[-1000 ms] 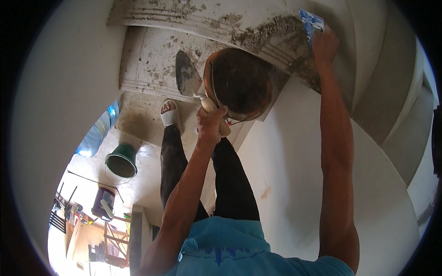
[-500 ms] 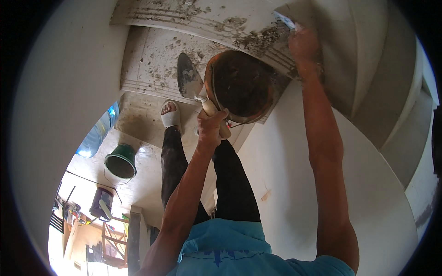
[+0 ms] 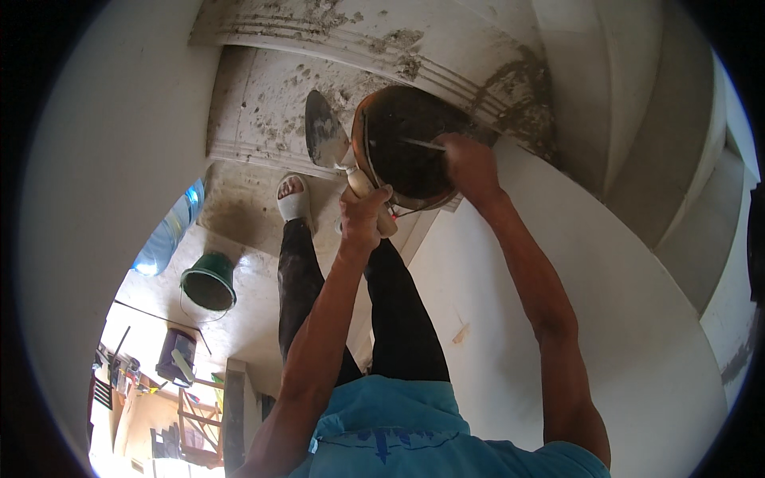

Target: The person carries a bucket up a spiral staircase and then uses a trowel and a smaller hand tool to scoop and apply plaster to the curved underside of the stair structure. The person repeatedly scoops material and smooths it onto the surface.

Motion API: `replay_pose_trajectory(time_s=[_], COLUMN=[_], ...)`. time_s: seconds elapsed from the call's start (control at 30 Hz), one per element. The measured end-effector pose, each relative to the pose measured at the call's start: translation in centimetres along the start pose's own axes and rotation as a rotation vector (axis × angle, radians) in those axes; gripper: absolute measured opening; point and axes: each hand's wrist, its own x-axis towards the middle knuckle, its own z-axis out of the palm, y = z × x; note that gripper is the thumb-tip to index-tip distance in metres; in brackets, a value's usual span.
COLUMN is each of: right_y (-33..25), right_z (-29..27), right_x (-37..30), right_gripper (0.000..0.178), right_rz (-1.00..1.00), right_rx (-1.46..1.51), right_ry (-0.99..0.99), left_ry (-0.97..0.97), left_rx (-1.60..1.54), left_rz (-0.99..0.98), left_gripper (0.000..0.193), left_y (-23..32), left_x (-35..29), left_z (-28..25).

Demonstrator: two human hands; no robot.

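Note:
My left hand [image 3: 366, 215] is closed round the wooden handle [image 3: 362, 185] of a trowel, just in front of the bucket. The trowel's grey, mortar-smeared blade [image 3: 325, 131] points up and away, left of the bucket's rim. That orange-brown bucket [image 3: 359, 131] stands on a stair step, its inside dark. Over its right side my right hand [image 3: 472, 169] grips a thin flat scraper [image 3: 421, 144], seen edge-on and reaching into the bucket's mouth. The part of the scraper inside my fist is hidden.
Crumbs and smears of mortar [image 3: 518, 88] lie on the upper step [image 3: 462, 40]. A white wall [image 3: 510, 279] curves along the right. Below on the left stand a green bucket [image 3: 209, 283] and a dark pail [image 3: 176, 354]. My sandalled foot [image 3: 293, 199] is on a lower step.
My right hand has come down and left from the upper step to the bucket, bringing the scraper. Loose mortar at that step's right is now a thin smear. My left hand barely moved.

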Motion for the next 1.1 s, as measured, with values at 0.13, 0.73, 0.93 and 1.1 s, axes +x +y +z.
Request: replay_pose_trajectory(time_s=[0.13,0.73,0.93,1.1], right_y=[4.0,5.9,8.7,10.0], right_z=[-1.4,-3.8,-6.1,-8.6], right_x=[-0.1,-1.9,-3.2,-1.2], right_gripper=[0.019,0.036,0.029,0.022], right_rz=[0.353,1.024,0.872,0.718], right_rx=[0.219,1.614,0.595,-0.11], right_ry=[0.065,0.428,0.497,0.511], left_ry=[0.009,0.009,0.019,-0.009], left_rx=[-0.043,-0.042,0.009,0.018], left_rz=[-0.08,-0.063,-0.062,-0.046], left_gripper=[0.027,0.029,0.023,0.021], left_y=[-0.9,-1.4,-1.0,-1.0], left_x=[0.7,1.1,0.7,0.6], left_z=[-0.5,-0.7,-0.4,-0.3])
